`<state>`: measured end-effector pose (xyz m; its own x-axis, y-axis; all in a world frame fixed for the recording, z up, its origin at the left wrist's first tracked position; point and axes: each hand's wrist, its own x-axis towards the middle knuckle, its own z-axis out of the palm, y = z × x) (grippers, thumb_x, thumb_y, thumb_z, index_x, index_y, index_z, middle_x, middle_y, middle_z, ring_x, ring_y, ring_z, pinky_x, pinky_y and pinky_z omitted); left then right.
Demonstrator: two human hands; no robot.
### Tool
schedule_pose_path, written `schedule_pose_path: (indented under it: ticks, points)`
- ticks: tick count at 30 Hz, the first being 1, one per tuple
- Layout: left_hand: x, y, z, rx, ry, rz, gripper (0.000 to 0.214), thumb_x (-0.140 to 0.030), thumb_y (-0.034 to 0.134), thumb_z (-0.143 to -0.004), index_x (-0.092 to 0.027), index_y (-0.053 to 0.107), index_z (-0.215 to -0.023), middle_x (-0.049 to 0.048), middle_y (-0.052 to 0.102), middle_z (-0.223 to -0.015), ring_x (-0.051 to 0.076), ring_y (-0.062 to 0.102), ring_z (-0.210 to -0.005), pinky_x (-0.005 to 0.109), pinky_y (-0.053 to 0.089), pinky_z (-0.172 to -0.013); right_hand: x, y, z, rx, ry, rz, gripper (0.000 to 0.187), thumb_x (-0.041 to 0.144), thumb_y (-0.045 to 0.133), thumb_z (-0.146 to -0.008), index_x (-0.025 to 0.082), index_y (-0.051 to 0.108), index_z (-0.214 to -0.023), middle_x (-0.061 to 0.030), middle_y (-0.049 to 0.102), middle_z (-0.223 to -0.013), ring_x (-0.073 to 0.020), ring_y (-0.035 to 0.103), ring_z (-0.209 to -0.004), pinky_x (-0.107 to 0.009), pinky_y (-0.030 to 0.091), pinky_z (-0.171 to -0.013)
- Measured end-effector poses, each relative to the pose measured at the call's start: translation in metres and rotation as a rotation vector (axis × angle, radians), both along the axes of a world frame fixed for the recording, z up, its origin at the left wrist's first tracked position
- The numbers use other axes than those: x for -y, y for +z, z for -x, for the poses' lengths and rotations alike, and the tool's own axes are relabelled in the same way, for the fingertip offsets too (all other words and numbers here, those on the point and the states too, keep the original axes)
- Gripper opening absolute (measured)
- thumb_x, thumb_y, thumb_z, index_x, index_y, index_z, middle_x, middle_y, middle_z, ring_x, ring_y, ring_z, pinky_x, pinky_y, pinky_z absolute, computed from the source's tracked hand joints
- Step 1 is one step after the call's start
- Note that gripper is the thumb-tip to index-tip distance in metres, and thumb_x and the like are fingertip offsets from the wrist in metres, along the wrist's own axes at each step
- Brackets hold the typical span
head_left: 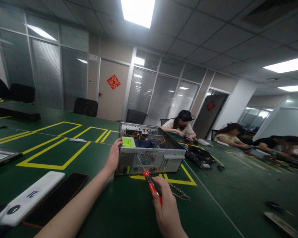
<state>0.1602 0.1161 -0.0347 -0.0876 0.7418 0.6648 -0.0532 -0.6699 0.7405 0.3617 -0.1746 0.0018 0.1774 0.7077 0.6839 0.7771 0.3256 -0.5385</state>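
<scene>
- Computer case (170, 161): on the bench (114, 211) before the person, open side up, rear panel facing the hands; so laid, apparently, to bring vents and slots within reach, with interior wires (134, 135) exposed above.
- Left hand (113, 157): at the case's left rear corner, fingertips by the upper edge, beside a green label (128, 142); probably there to steady the metal. Grip partly curved; whether it pinches the corner cannot be told.
- Right hand (167, 206): grip closed round the handle of a red-and-black screwdriver (151, 183), presumably so for control.
- Screwdriver shaft (140, 162): slanting up and leftward to the rear panel; tip contact cannot be made out.
- Yellow tape (183, 181): stuck down along the case's near side; seemingly a placing mark.
- Wire loop (181, 191): loose, just beyond the right hand.
- White device (32, 195) and dark phone (57, 200): side by side, left of the left forearm, apart from the case; perhaps set aside.
- Dark parts (201, 155): past the case's right end, near a co-worker (175, 125) leaning on the bench.
</scene>
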Motion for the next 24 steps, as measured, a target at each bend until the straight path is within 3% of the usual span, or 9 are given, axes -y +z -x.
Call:
schedule_pose_path:
  ticks: [2,7,13,17,21,24]
  points:
    - [0.001,0.0,0.0,-0.003,-0.001,0.007,0.073,-0.092,0.044,-0.123,-0.034,0.087,-0.135,0.0145,0.083,-0.178,0.04,0.073,-0.172,0.066,0.05,-0.156,-0.001,0.001,-0.003,-0.022,-0.035,-0.034,0.032,0.042,0.054,-0.134,0.03,0.081,-0.146,-0.0148,0.089,-0.14,-0.0325,0.092,-0.116,-0.043,0.08,-0.099]
    - [0.001,0.0,0.0,-0.011,0.0,0.003,0.076,-0.093,0.043,-0.123,-0.033,0.088,-0.135,0.0144,0.082,-0.178,0.04,0.075,-0.17,0.065,0.052,-0.154,-0.006,-0.008,-0.01,0.062,-0.081,-0.237,0.035,0.042,0.072,-0.127,0.035,0.076,-0.161,-0.0157,0.085,-0.151,-0.0372,0.091,-0.129,-0.054,0.081,-0.106]
    - [-0.001,-0.001,0.0,-0.007,0.005,-0.006,0.073,-0.092,0.045,-0.123,-0.034,0.088,-0.135,0.0135,0.083,-0.177,0.039,0.073,-0.172,0.064,0.051,-0.155,-0.008,-0.015,-0.01,0.017,0.016,0.025,0.034,0.043,0.071,-0.125,0.033,0.085,-0.154,-0.0152,0.088,-0.155,-0.0387,0.092,-0.134,-0.05,0.081,-0.11]
    - [-0.001,-0.002,0.0,-0.002,0.004,-0.011,0.072,-0.091,0.046,-0.123,-0.035,0.088,-0.135,0.0135,0.083,-0.178,0.04,0.074,-0.172,0.066,0.051,-0.155,-0.012,-0.016,-0.014,-0.025,-0.037,-0.069,0.037,0.036,0.059,-0.128,0.033,0.08,-0.159,-0.0148,0.088,-0.145,-0.0358,0.092,-0.125,-0.05,0.081,-0.106]
    - [-0.001,-0.001,0.0,-0.011,0.001,-0.006,0.069,-0.09,0.047,-0.123,-0.034,0.088,-0.135,0.0138,0.083,-0.177,0.04,0.075,-0.17,0.067,0.053,-0.154,-0.013,-0.017,-0.014,0.071,-0.077,-0.217,0.042,0.028,0.067,-0.121,0.034,0.074,-0.162,-0.0165,0.082,-0.154,-0.0374,0.09,-0.133,-0.053,0.08,-0.107]
    - [-0.001,-0.001,-0.001,-0.011,0.008,-0.015,0.071,-0.09,0.045,-0.123,-0.034,0.087,-0.136,0.0145,0.084,-0.176,0.04,0.076,-0.17,0.067,0.052,-0.155,-0.01,-0.017,-0.011,0.077,-0.09,-0.153,0.043,0.031,0.069,-0.122,0.036,0.072,-0.165,-0.0162,0.082,-0.158,-0.0384,0.09,-0.134,-0.052,0.081,-0.105]
